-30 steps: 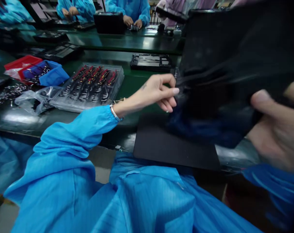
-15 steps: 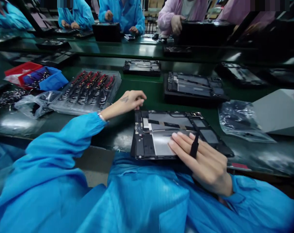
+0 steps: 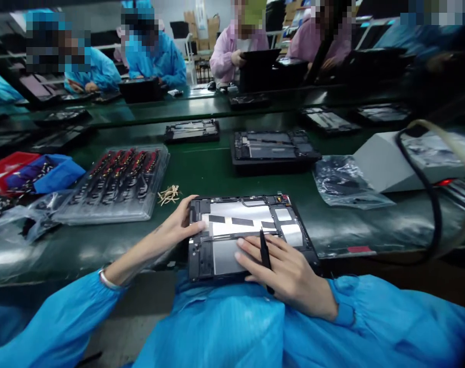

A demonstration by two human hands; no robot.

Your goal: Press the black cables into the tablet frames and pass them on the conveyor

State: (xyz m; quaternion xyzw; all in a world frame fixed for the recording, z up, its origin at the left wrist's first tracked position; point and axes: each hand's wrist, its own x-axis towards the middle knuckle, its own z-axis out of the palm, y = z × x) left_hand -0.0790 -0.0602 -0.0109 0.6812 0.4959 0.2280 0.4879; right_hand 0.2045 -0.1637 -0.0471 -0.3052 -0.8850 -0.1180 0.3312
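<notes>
An opened tablet (image 3: 238,209), with silver battery panels and black strips showing, lies at the bench's near edge in front of me. My left hand (image 3: 178,225) grips its far left corner, thumb on top and the other fingers mostly hidden over the edge. My right hand (image 3: 289,271) rests on the lower middle of the tablet, fingers stretched across a silver panel. Black tweezers (image 3: 265,253) are tucked between those fingers, tip pointing away from me.
Left of the tablet are a clear tray (image 3: 113,184) of small parts, tan strips (image 3: 169,194) and a blue bin (image 3: 59,173). Another opened tablet (image 3: 272,145) sits beyond on a black block. A plastic bag (image 3: 343,179) and grey box (image 3: 385,158) stand right. Co-workers sit opposite.
My left hand has come from above the bench beyond the corner down onto the tablet's left edge. My right hand stays on the tablet with the tweezers. The view has tilted up.
</notes>
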